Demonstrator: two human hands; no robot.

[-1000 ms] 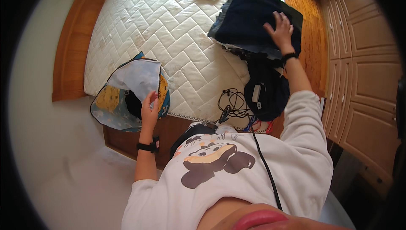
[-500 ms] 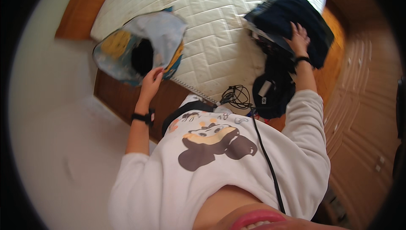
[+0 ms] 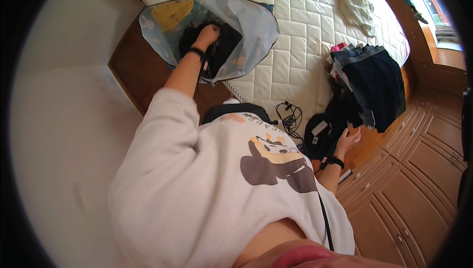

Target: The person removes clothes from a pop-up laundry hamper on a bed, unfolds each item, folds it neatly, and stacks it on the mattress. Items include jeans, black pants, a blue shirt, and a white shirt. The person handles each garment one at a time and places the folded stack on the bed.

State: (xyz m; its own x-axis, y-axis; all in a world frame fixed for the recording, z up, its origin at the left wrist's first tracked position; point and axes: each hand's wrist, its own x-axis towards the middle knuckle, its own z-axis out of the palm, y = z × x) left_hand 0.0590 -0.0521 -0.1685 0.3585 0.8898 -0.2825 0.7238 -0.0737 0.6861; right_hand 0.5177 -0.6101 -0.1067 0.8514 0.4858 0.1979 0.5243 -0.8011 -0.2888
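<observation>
My left hand (image 3: 209,34) reaches into a large, wide-mouthed storage bag (image 3: 261,46) with a pale lining, a yellow patch and a teal outside. Its fingers are curled on a black garment (image 3: 227,46) inside; part of the cloth is hidden by the hand and wrist. My right hand (image 3: 349,141) is low on the right, fingers apart, holding nothing. Just above it rests a stack of folded clothes (image 3: 377,83), with dark blue denim on top and pink and white cloth at its side. A black cap-like item (image 3: 322,132) lies left of that hand.
Both the bag and the clothes are on a white quilted mattress (image 3: 295,36). A coiled black cable (image 3: 290,120) lies near my waist. Crumpled pale cloth (image 3: 355,2) is at the far side. Wooden cabinets (image 3: 409,184) line the right, and a wall (image 3: 64,120) the left.
My left hand has gone from the bag's near rim down into it. My right hand has come off the denim stack and moved down toward me. The view has shifted left.
</observation>
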